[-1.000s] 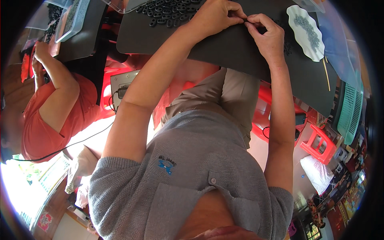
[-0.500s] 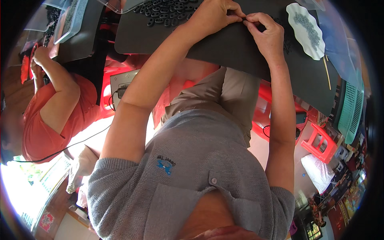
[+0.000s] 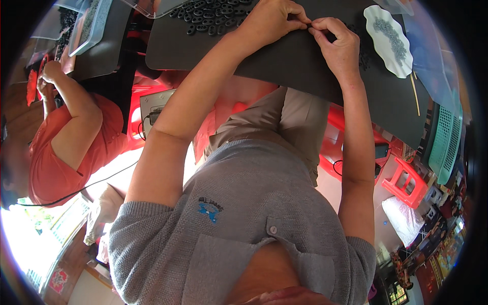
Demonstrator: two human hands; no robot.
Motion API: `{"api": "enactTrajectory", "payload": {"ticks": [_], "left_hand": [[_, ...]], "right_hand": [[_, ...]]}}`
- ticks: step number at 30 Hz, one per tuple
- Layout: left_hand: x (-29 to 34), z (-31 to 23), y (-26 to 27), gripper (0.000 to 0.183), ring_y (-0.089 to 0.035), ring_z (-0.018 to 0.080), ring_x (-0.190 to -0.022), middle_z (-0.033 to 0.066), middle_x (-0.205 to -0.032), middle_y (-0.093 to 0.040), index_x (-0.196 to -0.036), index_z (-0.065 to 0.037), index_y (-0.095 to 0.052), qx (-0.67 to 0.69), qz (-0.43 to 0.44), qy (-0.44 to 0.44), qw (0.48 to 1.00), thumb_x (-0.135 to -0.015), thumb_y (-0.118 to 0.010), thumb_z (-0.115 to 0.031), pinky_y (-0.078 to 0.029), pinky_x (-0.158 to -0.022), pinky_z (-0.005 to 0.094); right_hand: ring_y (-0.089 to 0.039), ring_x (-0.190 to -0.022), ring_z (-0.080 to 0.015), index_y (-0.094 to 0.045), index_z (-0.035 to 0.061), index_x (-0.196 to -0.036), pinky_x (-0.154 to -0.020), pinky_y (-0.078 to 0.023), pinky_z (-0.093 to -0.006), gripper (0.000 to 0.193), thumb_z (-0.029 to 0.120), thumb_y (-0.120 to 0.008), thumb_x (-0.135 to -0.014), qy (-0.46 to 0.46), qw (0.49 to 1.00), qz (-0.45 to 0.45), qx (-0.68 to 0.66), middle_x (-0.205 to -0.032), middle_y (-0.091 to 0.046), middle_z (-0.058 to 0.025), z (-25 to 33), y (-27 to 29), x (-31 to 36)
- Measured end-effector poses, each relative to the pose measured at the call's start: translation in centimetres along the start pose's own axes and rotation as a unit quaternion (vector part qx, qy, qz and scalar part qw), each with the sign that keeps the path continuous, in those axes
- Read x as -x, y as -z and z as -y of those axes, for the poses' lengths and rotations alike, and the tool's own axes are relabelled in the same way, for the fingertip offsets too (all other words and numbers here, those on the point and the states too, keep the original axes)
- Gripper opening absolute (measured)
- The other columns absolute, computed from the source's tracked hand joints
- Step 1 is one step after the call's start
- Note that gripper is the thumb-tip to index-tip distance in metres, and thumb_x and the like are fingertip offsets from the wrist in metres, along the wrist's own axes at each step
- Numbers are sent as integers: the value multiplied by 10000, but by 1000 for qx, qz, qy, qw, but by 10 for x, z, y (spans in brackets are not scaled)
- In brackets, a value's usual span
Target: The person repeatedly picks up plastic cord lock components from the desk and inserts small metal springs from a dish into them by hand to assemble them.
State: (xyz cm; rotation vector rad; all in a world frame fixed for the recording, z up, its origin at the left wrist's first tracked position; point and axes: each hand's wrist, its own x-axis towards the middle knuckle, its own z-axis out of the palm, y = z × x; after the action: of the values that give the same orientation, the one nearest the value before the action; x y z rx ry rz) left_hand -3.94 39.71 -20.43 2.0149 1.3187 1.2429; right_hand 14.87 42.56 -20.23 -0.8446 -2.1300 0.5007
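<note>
My left hand and my right hand meet fingertip to fingertip over the dark tabletop. Both pinch a tiny black piece, mostly covered by the fingers, so its exact kind does not show. To the left of my hands lies a spread of black oval pieces with holes. A scattering of small dark bits shows just right of my right hand. Beyond that, a white scalloped dish holds a heap of small grey translucent pieces.
A thin wooden stick lies beside the dish, near a clear plastic sheet or bin. A green basket and red stool stand at the right. Leftward, a person in a red shirt sits near a clear tub.
Both hands stay nearly in place, still pinched together. The fingers of my right hand have shifted very slightly.
</note>
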Motion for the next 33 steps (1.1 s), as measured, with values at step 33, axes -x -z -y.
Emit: {"api": "enactTrajectory", "payload": {"ticks": [33], "left_hand": [[1,-6,-1,144,-640,154,-731,69,-905,-672,-1018,-24,-699,-26,14,19,999,-881,-657,-40,-519,-696,272]], "right_hand": [[-670,-831,-282,-709,117,-1032,-759,-526,-350,185,147,-617,-875,-18,863,-257,435,-902,-695,-70,-138,295,-62]]}}
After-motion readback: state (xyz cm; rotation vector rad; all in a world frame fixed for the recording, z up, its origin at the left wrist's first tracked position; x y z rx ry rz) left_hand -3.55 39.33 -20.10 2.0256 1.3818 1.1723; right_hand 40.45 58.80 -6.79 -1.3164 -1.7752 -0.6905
